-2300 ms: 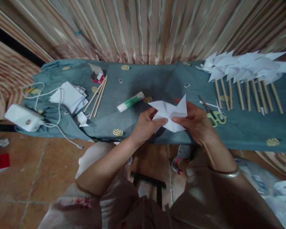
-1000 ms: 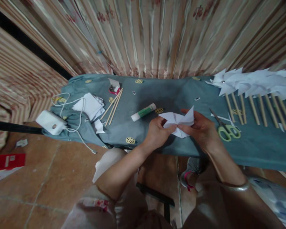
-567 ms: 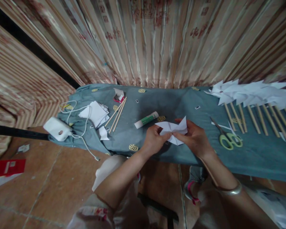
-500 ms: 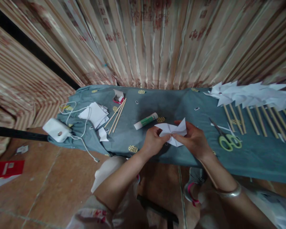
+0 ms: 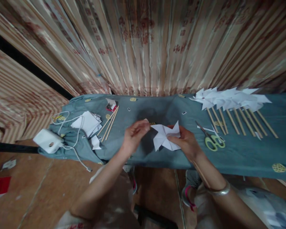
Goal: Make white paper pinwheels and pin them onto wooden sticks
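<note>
My right hand (image 5: 187, 143) holds a white paper pinwheel (image 5: 165, 138), its thumb pressed on the folded middle and its pointed blades spread out. To the left of it, my left hand (image 5: 136, 135) is off the paper, with its fingers curled together around the glue stick (image 5: 146, 120). Only a pale end of the stick shows past the fingers; the rest is hidden. Green-handled scissors (image 5: 213, 141) lie on the cloth to the right of my right hand.
A row of finished pinwheels (image 5: 231, 98) on sticks lies at right. At left are loose wooden sticks (image 5: 112, 122), a small open box (image 5: 111, 105), stacked paper squares (image 5: 87, 122), a folded paper piece (image 5: 95, 142) and a white charger (image 5: 47, 140) with cable. A patterned curtain (image 5: 143, 47) hangs behind.
My left hand has let go of the pinwheel and moved left over the glue stick. The pinwheel now lies more open in my right hand. The view has shifted a little to the right.
</note>
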Demonstrator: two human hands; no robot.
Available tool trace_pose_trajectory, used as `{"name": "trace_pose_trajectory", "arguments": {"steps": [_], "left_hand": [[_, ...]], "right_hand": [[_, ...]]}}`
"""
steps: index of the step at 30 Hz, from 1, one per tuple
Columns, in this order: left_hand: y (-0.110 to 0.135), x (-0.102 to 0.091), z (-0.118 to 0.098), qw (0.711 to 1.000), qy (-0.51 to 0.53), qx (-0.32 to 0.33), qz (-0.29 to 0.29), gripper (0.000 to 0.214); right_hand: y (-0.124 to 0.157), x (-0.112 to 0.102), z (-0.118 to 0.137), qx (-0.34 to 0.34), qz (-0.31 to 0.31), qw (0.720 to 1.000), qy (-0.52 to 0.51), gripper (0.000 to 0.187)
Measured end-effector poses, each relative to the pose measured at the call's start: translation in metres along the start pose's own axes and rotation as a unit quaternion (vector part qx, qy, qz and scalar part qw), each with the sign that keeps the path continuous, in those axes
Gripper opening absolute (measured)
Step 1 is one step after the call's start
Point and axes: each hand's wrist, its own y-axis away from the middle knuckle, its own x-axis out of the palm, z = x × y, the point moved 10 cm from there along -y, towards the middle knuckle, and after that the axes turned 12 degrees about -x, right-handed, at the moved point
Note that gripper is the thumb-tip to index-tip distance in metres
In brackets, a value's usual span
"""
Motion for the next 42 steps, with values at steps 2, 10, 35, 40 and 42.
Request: {"name": "trace_pose_trajectory", "arguments": {"steps": [2,10,35,40,42], "left_hand": [[-0.012,-0.050,-0.023,0.997,-0.035,0.028,-0.070,0.041],[-0.068,-0.196,-0.070,0.872,-0.404,0.044,-0.274,0.030],[-0.146,-0.168,-0.072,0.687,-0.701,0.018,-0.191,0.025],[-0.146,-0.168,-0.069,0.704,-0.684,0.039,-0.188,0.018],[-0.144,-0.170,-0.068,0.707,-0.679,0.042,-0.195,0.017]], "right_hand": [[0.001,-0.006,0.000,0.008,-0.009,1.000,-0.017,0.056],[0.009,-0.006,0.002,0.023,0.005,0.998,-0.050,0.054],[0.013,-0.018,0.008,-0.019,0.018,1.000,-0.015,0.045],[0.014,-0.018,0.010,-0.017,0.013,1.000,-0.017,0.046],[0.015,-0.018,0.010,-0.012,0.012,1.000,-0.023,0.047]]}}
